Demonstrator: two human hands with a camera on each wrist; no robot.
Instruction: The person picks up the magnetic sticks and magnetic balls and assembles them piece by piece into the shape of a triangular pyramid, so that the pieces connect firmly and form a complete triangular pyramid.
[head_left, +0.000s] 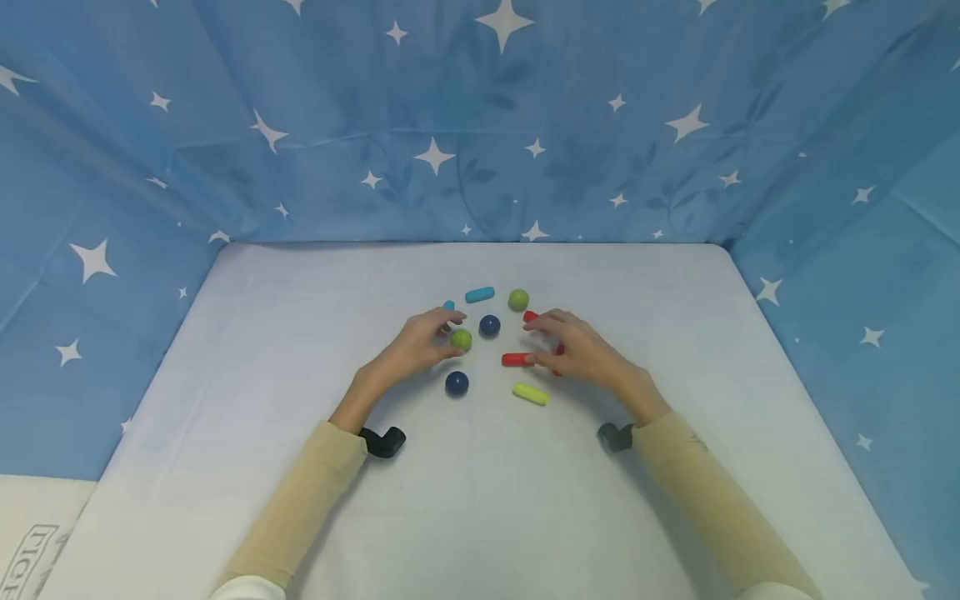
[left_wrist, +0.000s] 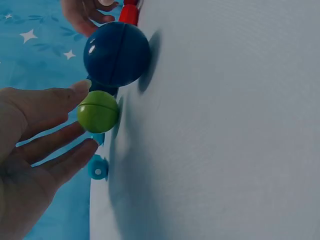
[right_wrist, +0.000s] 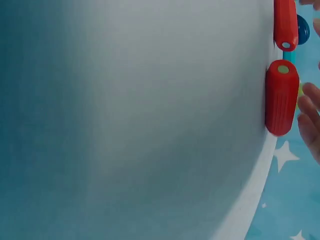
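Two hands work among small toy pieces at the middle of a white tabletop (head_left: 300,500). Between thumb and fingertips of the left hand (head_left: 416,343) sits a green ball (head_left: 461,339); the left wrist view shows the thumb tip touching its top and the fingers straight beneath it, so this grip is loose and mostly open, touching rather than closing round the ball. Just beyond it lies a dark blue ball (head_left: 489,325), and a second dark blue ball (head_left: 457,383) rests nearer the person, just beside the left hand. A small blue piece (head_left: 448,305) peeks out behind the left fingertips.

On the other side, the right hand (head_left: 577,350) hovers with curved fingers over the red sticks: one red stick (head_left: 516,359) lies at its thumb, touching or almost touching it, and another red stick (head_left: 530,316) shows at the fingertips. Whether this grip has closed on either stick cannot be told.

Farther out lie a yellow stick (head_left: 530,393), a blue stick (head_left: 479,294) and a second green ball (head_left: 518,299). Blue star-printed cloth (head_left: 480,125) walls the tabletop.
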